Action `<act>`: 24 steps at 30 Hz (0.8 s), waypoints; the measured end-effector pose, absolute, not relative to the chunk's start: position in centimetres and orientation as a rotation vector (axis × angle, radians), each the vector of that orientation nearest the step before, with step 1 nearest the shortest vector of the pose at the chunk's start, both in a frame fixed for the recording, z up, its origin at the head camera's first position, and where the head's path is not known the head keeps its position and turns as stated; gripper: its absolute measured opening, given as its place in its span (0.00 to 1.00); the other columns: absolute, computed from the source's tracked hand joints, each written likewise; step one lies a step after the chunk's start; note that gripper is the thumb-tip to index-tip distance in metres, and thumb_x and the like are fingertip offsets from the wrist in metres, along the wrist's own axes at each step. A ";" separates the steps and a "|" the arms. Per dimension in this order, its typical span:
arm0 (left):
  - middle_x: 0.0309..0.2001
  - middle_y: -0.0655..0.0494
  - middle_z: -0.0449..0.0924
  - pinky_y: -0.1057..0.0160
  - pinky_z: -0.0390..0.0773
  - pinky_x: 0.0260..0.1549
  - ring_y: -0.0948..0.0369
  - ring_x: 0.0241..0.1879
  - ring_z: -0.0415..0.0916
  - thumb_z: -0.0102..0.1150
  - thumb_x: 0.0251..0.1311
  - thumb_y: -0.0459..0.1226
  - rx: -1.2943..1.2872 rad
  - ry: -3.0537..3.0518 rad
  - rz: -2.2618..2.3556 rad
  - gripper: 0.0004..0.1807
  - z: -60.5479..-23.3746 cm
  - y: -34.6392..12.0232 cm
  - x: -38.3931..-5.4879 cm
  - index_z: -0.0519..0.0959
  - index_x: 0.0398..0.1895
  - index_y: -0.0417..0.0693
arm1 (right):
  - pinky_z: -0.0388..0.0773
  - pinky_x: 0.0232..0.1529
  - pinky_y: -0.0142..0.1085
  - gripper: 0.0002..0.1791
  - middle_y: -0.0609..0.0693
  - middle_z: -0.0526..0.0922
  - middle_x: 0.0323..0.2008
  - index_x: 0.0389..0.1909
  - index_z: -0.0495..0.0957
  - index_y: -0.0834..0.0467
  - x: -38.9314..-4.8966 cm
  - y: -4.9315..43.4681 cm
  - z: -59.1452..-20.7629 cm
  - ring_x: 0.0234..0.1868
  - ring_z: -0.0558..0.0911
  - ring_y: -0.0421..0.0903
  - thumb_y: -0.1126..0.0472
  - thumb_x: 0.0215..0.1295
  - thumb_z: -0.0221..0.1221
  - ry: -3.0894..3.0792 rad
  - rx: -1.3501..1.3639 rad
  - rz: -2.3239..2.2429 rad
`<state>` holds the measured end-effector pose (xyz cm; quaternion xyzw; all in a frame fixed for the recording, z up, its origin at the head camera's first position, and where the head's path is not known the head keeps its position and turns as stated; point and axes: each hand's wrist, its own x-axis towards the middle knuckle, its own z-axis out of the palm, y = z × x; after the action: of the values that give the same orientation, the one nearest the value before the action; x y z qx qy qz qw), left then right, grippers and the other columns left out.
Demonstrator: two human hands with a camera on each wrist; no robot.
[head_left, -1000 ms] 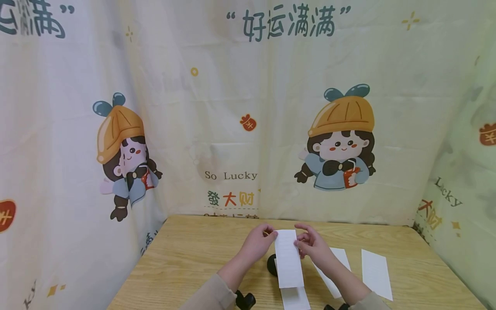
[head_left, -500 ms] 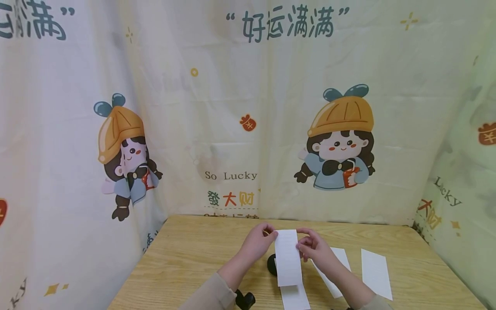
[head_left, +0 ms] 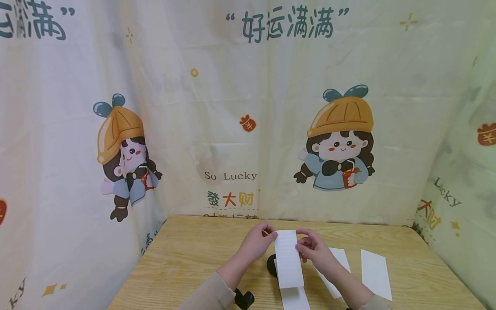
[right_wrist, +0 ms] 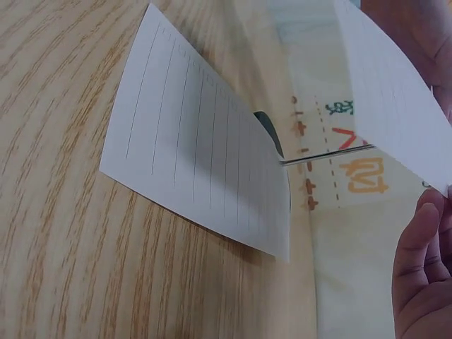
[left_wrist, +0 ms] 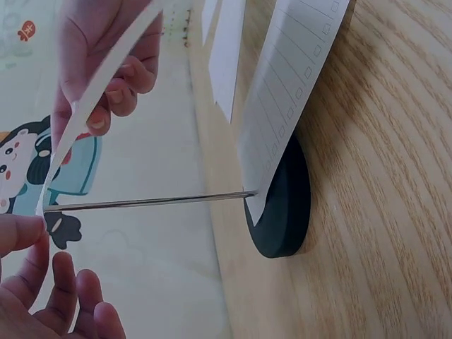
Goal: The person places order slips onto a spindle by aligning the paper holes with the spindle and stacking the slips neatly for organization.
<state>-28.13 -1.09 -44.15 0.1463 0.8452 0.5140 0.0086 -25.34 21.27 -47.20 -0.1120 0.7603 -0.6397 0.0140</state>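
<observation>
A black-based paper spike [head_left: 272,265] stands on the table, its thin metal rod [left_wrist: 148,203] upright. One ruled sheet [right_wrist: 212,141] is pierced by the rod, down at the round base [left_wrist: 296,212]. A second white ruled sheet [head_left: 288,260] is held up at the rod's tip, overlapping the lower sheet in the head view. My left hand [head_left: 255,243] pinches its far left corner between thumb and finger. My right hand [head_left: 315,249] pinches its right edge, with the index finger at the far right corner. The tip itself is hidden by the sheet and fingers.
Two more white sheets lie on the wooden table to the right, a nearer one [head_left: 339,258] partly under the right forearm and another [head_left: 376,275] farther right. A printed curtain [head_left: 217,129] hangs behind the table. A black object [head_left: 244,299] sits by the left sleeve.
My right index finger has come down from raised to the sheet's far right corner. The sheet's near edge has shifted slightly; the left hand stays in place.
</observation>
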 end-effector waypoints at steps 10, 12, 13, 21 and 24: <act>0.33 0.62 0.76 0.60 0.72 0.28 0.61 0.32 0.71 0.62 0.66 0.45 0.477 2.655 1.535 0.07 -44.7 -1.3 -28.3 0.78 0.32 0.55 | 0.79 0.31 0.38 0.27 0.58 0.79 0.37 0.67 0.62 0.64 -25.1 21.7 -47.7 0.30 0.77 0.46 0.66 0.71 0.58 2.340 -0.406 -1.968; 0.32 0.62 0.75 0.60 0.72 0.27 0.61 0.31 0.71 0.63 0.65 0.45 0.474 2.661 1.511 0.08 -45.0 -1.3 -28.3 0.78 0.32 0.55 | 0.79 0.31 0.38 0.28 0.57 0.79 0.37 0.68 0.61 0.64 -25.0 21.8 -47.8 0.30 0.77 0.46 0.65 0.71 0.58 2.323 -0.415 -1.955; 0.32 0.61 0.75 0.60 0.72 0.27 0.61 0.31 0.71 0.63 0.65 0.45 0.473 2.660 1.503 0.08 -45.1 -1.3 -28.4 0.78 0.32 0.54 | 0.79 0.31 0.38 0.28 0.56 0.79 0.37 0.68 0.61 0.64 -25.0 21.9 -47.9 0.30 0.77 0.46 0.65 0.71 0.58 2.316 -0.414 -1.945; 0.35 0.61 0.75 0.59 0.73 0.30 0.61 0.34 0.71 0.65 0.64 0.44 0.490 2.684 1.426 0.08 -46.3 -1.4 -28.5 0.77 0.32 0.53 | 0.75 0.28 0.34 0.28 0.53 0.77 0.35 0.68 0.61 0.62 -25.1 22.3 -48.6 0.29 0.76 0.45 0.63 0.71 0.58 2.283 -0.395 -1.859; 0.35 0.61 0.75 0.60 0.72 0.30 0.61 0.34 0.71 0.65 0.63 0.43 0.491 2.684 1.396 0.07 -46.7 -1.3 -28.5 0.78 0.32 0.53 | 0.74 0.27 0.34 0.28 0.53 0.76 0.35 0.67 0.62 0.62 -25.1 22.4 -48.8 0.28 0.75 0.46 0.63 0.71 0.59 2.267 -0.388 -1.839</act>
<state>-28.53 -1.34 -46.72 0.1600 0.8750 0.4553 0.0384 -25.12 22.44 -48.76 -0.1312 0.7662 -0.6214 0.0982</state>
